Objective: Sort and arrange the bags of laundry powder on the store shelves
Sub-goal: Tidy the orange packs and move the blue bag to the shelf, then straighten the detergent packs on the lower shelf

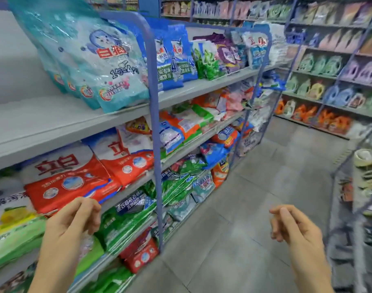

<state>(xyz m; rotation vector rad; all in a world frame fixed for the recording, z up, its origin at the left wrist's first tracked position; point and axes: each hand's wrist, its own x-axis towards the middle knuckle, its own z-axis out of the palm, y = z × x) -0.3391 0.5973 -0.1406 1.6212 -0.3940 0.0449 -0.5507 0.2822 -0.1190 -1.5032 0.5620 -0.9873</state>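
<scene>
Both hands are empty, fingers loosely curled. The left hand is just in front of the red-and-white laundry powder bags lying on the shelf; turquoise bags stand upright high above it. The right hand is well apart, over the tiled floor.
</scene>
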